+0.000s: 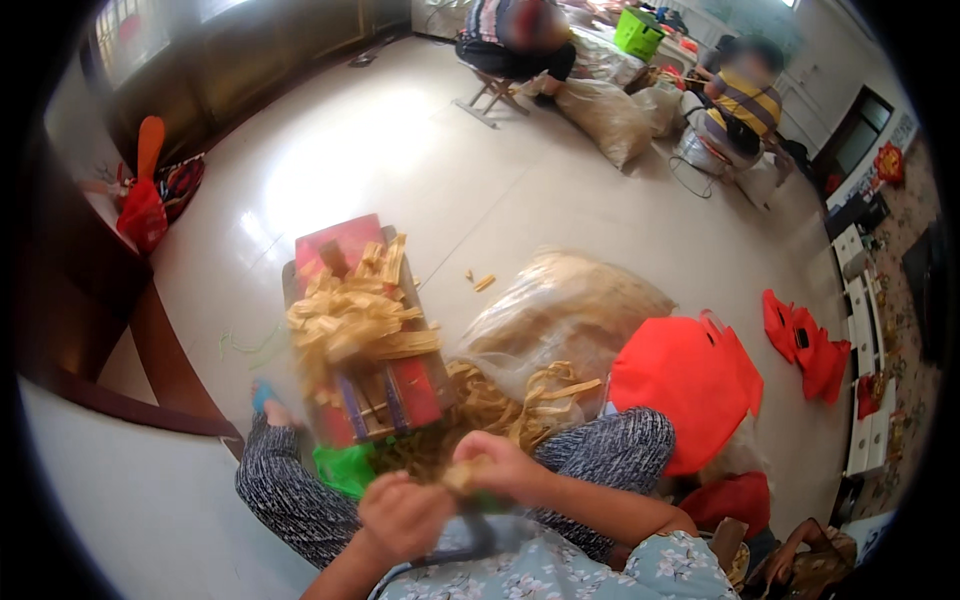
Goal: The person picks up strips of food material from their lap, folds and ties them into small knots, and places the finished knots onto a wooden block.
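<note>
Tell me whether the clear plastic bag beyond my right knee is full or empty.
Not empty: the clear plastic bag bulges, with tan material showing through. I cannot tell whether it's completely full.

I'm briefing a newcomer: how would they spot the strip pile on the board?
Start at the wearer's speckled trousers; just beyond them, left of the filled clear sack, is a red board. The tan strip pile lies on it; the darker strips rightward lie off it.
</note>
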Available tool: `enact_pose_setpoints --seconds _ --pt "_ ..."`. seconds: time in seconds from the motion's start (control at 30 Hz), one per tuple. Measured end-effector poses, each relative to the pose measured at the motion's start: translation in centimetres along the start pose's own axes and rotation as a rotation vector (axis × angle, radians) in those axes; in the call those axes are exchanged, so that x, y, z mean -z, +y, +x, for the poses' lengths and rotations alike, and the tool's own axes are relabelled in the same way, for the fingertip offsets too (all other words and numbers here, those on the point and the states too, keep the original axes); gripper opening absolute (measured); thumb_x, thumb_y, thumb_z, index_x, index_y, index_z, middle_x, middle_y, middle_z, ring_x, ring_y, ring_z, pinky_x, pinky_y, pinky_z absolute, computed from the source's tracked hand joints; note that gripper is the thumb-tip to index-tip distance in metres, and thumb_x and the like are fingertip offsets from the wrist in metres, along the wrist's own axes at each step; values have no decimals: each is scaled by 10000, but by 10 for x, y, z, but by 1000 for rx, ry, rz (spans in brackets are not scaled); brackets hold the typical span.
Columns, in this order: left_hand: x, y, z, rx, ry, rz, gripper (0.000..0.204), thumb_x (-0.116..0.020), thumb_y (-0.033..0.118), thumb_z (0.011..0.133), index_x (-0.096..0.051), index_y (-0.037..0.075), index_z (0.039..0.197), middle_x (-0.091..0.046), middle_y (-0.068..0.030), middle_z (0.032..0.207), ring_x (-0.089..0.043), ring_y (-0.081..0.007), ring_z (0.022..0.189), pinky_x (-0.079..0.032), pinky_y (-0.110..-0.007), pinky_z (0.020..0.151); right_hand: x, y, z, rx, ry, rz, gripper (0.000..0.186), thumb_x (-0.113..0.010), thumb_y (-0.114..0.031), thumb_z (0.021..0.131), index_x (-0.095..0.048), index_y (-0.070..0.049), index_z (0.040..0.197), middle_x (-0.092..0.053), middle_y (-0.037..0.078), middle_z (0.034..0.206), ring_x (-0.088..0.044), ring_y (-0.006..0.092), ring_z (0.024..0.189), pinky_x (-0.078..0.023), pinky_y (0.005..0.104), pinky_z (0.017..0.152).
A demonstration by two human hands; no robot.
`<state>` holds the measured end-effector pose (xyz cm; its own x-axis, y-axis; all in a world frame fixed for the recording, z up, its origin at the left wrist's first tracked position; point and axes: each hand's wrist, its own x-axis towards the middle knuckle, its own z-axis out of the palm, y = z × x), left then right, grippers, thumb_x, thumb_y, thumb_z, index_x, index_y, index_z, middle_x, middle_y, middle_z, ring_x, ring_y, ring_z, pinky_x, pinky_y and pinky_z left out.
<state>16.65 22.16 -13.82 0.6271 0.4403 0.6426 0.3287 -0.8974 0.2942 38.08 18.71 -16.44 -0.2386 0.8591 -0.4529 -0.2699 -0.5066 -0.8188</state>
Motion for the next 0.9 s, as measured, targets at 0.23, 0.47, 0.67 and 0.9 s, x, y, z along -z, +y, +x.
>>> enact_pose_setpoints --seconds 0.23,0.47,0.67,0.9 --pt "-20 1 -2 85 -122 153 211 -794 301 727 -678 132 777 -593 6 767 -559 -197 674 -411 -383 664 0 13 2 216 4 -281 325 -654 -57 883 -572 -6 1194 -631 65 1092 -603 126 1014 -499 287 918" --pt "-8 4 -8 609 -224 -403 181 -785 212 784 -707 58 835 -631 -81 680 -611 -299 649 -466 -409 616 -9 8 0 348 -54 -518 464 -689 -149 915 -550 -17 1338 -667 109 1104 -622 103 985 -522 301 855" --pt "12 -20 -29 1394 -24 -1349 138 -718 144 873 -669 22 832 -685 -61 758 -504 -67 529 -398 -230 480 1 -18 -24 164 -84 -507 435 -649 -93 939 -548 -27 1358 -626 14 785 -571 94 675 -484 263 631" --pt "15 -37 -22 1317 163 -1186 176 -617 150 967 -658 -17 925 -648 -62 724 -558 -97 578 -435 -222 572 -2 -20 5 668 -23 -1057 187 -681 -168 906 -678 -65 1061 -652 129 749 -650 278 642 -506 367 599"
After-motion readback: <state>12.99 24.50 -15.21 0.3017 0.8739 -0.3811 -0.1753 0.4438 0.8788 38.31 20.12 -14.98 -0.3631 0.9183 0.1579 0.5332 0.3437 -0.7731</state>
